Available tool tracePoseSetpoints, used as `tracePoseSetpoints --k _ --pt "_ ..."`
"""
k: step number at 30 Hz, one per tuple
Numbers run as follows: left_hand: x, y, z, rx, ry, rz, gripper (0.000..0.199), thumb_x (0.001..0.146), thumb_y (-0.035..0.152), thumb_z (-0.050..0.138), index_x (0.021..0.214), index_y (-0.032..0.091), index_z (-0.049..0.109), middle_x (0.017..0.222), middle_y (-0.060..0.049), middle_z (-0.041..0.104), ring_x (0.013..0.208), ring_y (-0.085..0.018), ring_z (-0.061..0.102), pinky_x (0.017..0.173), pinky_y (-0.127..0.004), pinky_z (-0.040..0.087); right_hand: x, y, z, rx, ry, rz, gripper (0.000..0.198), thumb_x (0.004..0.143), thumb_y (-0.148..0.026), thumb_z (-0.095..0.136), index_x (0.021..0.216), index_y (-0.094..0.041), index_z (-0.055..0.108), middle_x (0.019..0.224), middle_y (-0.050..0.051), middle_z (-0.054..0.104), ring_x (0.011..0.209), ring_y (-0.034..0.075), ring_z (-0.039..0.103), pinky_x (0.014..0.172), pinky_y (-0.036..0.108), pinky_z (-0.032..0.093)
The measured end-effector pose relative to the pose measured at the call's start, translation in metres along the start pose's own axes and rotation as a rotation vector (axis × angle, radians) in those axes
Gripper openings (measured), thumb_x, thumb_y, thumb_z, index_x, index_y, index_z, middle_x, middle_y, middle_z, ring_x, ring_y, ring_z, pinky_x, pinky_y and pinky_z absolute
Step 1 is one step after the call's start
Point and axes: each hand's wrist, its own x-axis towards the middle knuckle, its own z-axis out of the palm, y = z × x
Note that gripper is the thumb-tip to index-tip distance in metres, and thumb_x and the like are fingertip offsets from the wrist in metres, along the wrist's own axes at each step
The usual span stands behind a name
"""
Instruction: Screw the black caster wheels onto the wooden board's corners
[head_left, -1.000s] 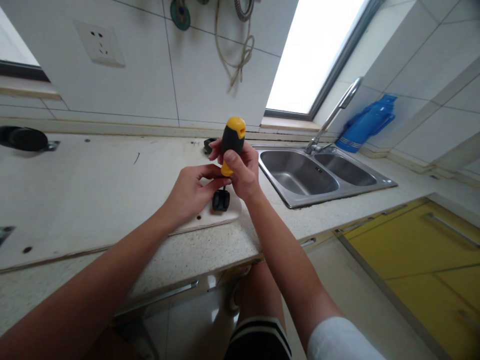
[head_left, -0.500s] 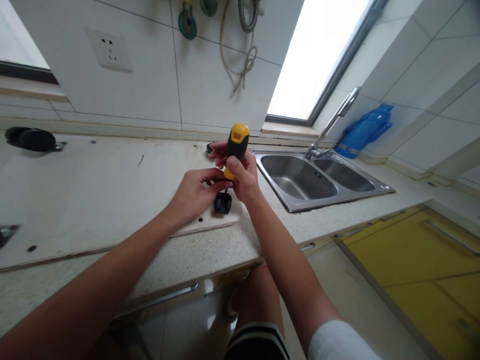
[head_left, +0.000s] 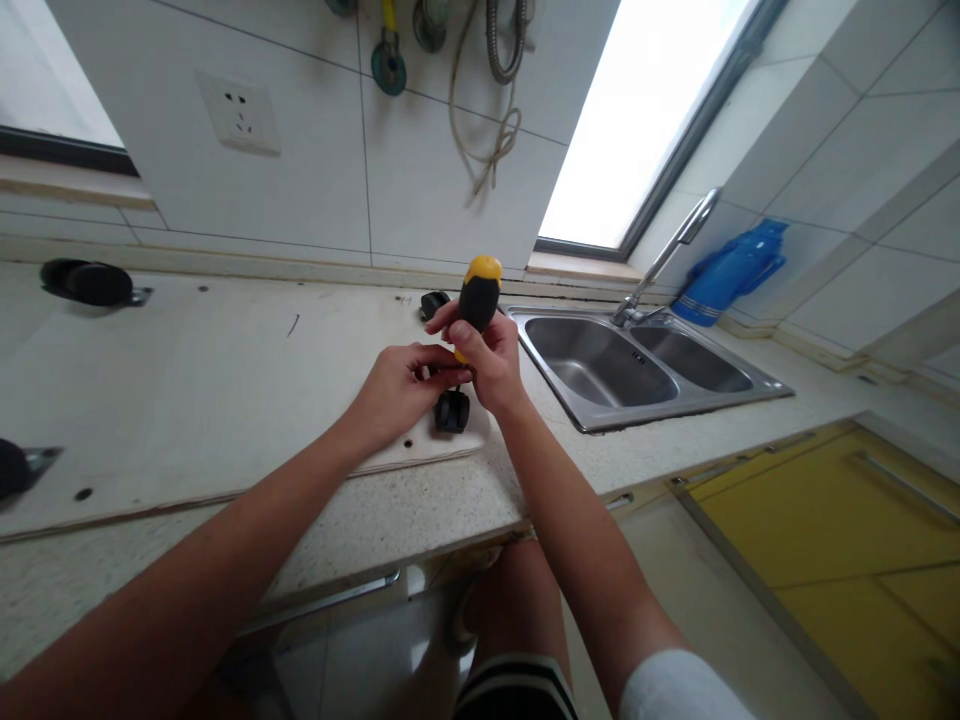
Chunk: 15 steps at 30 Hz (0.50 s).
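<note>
My right hand (head_left: 495, 365) is wrapped around the black-and-yellow handle of a screwdriver (head_left: 480, 295), which stands nearly upright with its shaft down. Pinched together, the fingertips of my left hand (head_left: 397, 390) sit at the screwdriver's shaft just below the handle. Right beneath them is a black caster wheel (head_left: 451, 411) near the right end of a white board (head_left: 247, 390). The screwdriver's tip is hidden by the fingers and the caster. Behind my hands, a second black caster (head_left: 433, 305) sits at the board's back corner.
Two more black casters, one at the back left (head_left: 94, 284) and one at the front left (head_left: 13, 468), are on the board. The board lies on a speckled countertop (head_left: 420, 500). To the right are a steel double sink (head_left: 555, 390), a faucet (head_left: 694, 215) and a blue thermos (head_left: 731, 270).
The view has shifted slightly, so everything sits a little lower and further right. Both hands keep their hold at the screwdriver, and the back caster shows more fully.
</note>
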Motion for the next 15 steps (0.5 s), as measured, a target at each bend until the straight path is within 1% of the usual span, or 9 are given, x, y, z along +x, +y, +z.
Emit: tracePoseSetpoints --k 1,3,5,7,9,12,13,15 --pt "0.0 0.0 -0.002 0.005 -0.014 -0.014 0.024 0.092 0.043 0.079 0.086 0.019 0.082 0.085 -0.005 0.083 0.079 -0.022 0.072 0.075 -0.033 0.055 0.0 0.002 -0.001 -0.008 0.015 -0.008 0.04 0.089 -0.065 0.087 0.09 -0.024 0.084 0.091 0.003 0.077 0.079 0.017 0.063 0.077 0.034 0.056" --pt "0.0 -0.002 -0.009 0.032 -0.036 -0.03 0.027 0.096 0.045 0.076 0.1 0.02 0.085 0.098 -0.006 0.086 0.087 -0.023 0.074 0.078 -0.034 0.055 0.002 0.004 -0.003 0.008 0.105 -0.049 0.043 0.09 -0.069 0.085 0.088 -0.026 0.083 0.092 0.004 0.075 0.081 0.018 0.062 0.079 0.034 0.055" --pt "0.0 -0.005 -0.019 0.098 -0.076 -0.034 0.03 0.1 0.045 0.071 0.111 0.021 0.085 0.105 -0.006 0.086 0.092 -0.023 0.075 0.083 -0.036 0.055 0.007 0.005 -0.007 0.082 0.272 -0.088 0.048 0.089 -0.075 0.082 0.087 -0.027 0.08 0.089 0.003 0.07 0.077 0.016 0.058 0.075 0.033 0.053" --pt "0.0 -0.011 -0.027 0.197 -0.14 -0.036 0.029 0.101 0.043 0.068 0.111 0.022 0.086 0.105 -0.006 0.086 0.093 -0.024 0.074 0.087 -0.038 0.055 0.013 0.006 -0.014 0.201 0.458 -0.086 0.051 0.091 -0.078 0.078 0.086 -0.027 0.077 0.082 0.0 0.061 0.069 0.013 0.05 0.066 0.028 0.048" --pt "0.001 -0.018 -0.033 0.302 -0.196 -0.02 0.027 0.099 0.042 0.07 0.107 0.022 0.087 0.105 -0.007 0.084 0.096 -0.026 0.073 0.091 -0.041 0.054 0.019 0.007 -0.023 0.325 0.611 -0.037 0.05 0.096 -0.074 0.075 0.086 -0.025 0.073 0.075 -0.004 0.051 0.06 0.009 0.042 0.057 0.022 0.041" --pt "0.0 -0.026 -0.033 0.476 -0.21 0.04 0.026 0.094 0.04 0.073 0.109 0.025 0.088 0.117 -0.009 0.081 0.111 -0.033 0.07 0.103 -0.05 0.052 0.023 0.011 -0.033 0.464 0.785 0.115 0.053 0.108 -0.068 0.062 0.083 -0.022 0.065 0.067 -0.008 0.039 0.051 0.006 0.032 0.047 0.018 0.028" --pt "0.0 -0.028 -0.031 0.533 -0.208 0.05 0.026 0.094 0.04 0.073 0.111 0.026 0.088 0.122 -0.01 0.08 0.115 -0.035 0.069 0.105 -0.054 0.05 0.024 0.012 -0.035 0.495 0.822 0.173 0.055 0.111 -0.068 0.057 0.082 -0.022 0.062 0.065 -0.009 0.036 0.049 0.006 0.029 0.045 0.018 0.026" --pt "-0.001 -0.03 -0.028 0.619 -0.207 0.044 0.029 0.094 0.041 0.073 0.116 0.029 0.088 0.129 -0.01 0.076 0.12 -0.039 0.066 0.107 -0.058 0.049 0.023 0.015 -0.038 0.548 0.846 0.27 0.057 0.114 -0.068 0.048 0.082 -0.022 0.058 0.063 -0.01 0.035 0.046 0.006 0.029 0.043 0.018 0.025"
